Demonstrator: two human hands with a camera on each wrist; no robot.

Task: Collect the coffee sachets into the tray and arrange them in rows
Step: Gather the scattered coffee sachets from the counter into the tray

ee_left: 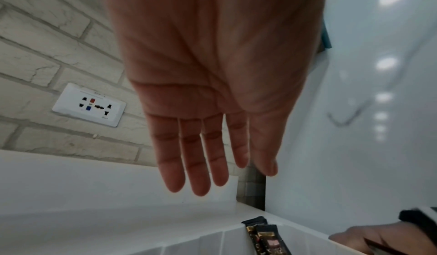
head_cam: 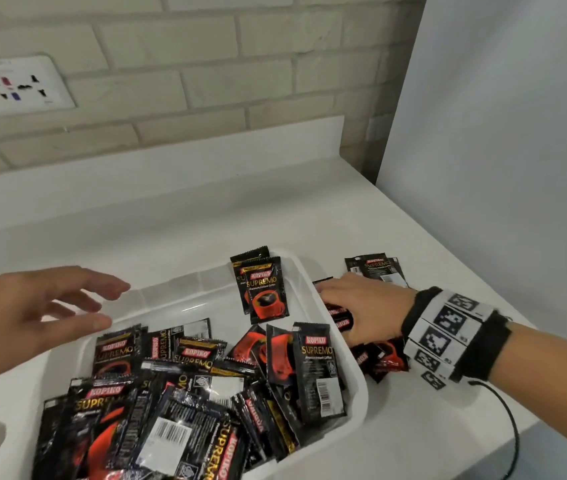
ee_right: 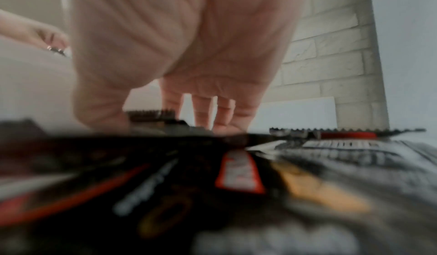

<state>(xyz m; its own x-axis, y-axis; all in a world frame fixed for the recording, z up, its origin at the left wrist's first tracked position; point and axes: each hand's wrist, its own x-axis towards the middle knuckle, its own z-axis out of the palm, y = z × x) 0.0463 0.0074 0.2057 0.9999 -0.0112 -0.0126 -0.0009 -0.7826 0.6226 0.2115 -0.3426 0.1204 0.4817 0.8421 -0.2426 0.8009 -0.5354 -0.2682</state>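
The left hand (head_cam: pixel 50 306) hovers open by the tray (head_cam: pixel 354 403); beside its other edge, the right hand (head_cam: pixel 361 310) presses straight-fingered on loose sachets (head_cam: pixel 384 358), likely gathering them.

The loose sachets (head_cam: pixel 384 358) on the bench (head_cam: pixel 431 427) are partly covered by the right hand (head_cam: pixel 365 310); its grip cannot be determined. Nearest packets are blurred in the right wrist view. The tray (head_cam: pixel 358 393) is cut off at the lower edge.

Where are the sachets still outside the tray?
In the head view, the loose sachets lie on the counter right of the tray, under and beyond the right hand.
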